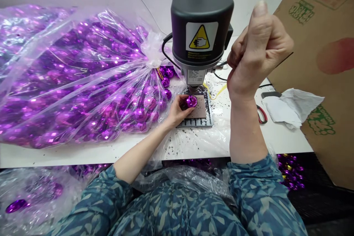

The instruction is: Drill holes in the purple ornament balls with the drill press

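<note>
My left hand point(179, 110) pinches a shiny purple faceted ball point(191, 101) between thumb and fingers. The ball sits over a flat brown board point(199, 110), right below the chuck of a black bench drill press point(201, 18). Beneath the board is the slotted metal base point(193, 122) of the machine. My right hand point(253, 51) is raised beside the motor housing and closed in a fist around the drill press's feed lever point(222, 64), most of which the fingers hide. Whether the drill tip touches the ball cannot be seen.
A big clear bag point(77, 77) of purple balls lies to the left, with several loose balls point(166, 82) near its tied neck. At the right are red-handled scissors point(262, 115), crumpled white paper point(290, 107) and a cardboard box point(326, 81). Dark shavings litter the white table point(132, 147).
</note>
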Tool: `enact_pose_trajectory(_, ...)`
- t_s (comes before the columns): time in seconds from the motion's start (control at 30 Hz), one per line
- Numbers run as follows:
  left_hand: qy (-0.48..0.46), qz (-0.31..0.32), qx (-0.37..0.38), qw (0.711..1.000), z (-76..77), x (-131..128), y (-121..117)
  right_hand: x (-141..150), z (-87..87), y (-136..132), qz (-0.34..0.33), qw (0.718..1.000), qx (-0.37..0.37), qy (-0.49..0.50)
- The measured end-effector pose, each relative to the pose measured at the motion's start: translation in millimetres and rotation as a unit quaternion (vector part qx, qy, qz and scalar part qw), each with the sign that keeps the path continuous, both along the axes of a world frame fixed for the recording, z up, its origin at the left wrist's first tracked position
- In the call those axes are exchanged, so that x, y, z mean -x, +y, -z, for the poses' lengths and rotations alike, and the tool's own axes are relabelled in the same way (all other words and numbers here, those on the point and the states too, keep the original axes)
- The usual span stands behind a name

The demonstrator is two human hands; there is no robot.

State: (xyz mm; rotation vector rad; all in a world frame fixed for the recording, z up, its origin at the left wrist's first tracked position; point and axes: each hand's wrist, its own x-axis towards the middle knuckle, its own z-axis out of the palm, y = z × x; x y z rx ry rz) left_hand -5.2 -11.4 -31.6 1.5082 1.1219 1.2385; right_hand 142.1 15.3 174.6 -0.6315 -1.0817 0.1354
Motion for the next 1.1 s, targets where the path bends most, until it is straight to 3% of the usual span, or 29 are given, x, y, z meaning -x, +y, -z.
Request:
enact_pose_trajectory(0.17,0.054,0.011,-0.037,0.998,-0.8,-5,-2,-2,-4.7,14,-0.014,1.000,-0.009,-0.013)
enact_pose_trajectory(0.33,0.025,0.004,-0.029,0.999,6.0,-8,-3,-7,-9.9,26,-0.064,0.998,0.006,-0.010)
enact_pose_trajectory(0.53,-0.011,0.009,-0.035,0.999,15.9,-8,-2,-4,-7.7,22,-0.034,0.999,-0.019,-0.003)
enact_pose_trajectory(0.83,-0.022,-0.007,-0.039,0.999,17.3,-9,-1,2,14.9,-12,-0.018,0.997,-0.067,0.022)
enact_pose_trajectory(1.1,-0.011,-0.011,-0.051,0.999,19.3,-9,-1,0,37.8,-23,-0.025,0.997,-0.067,0.041)
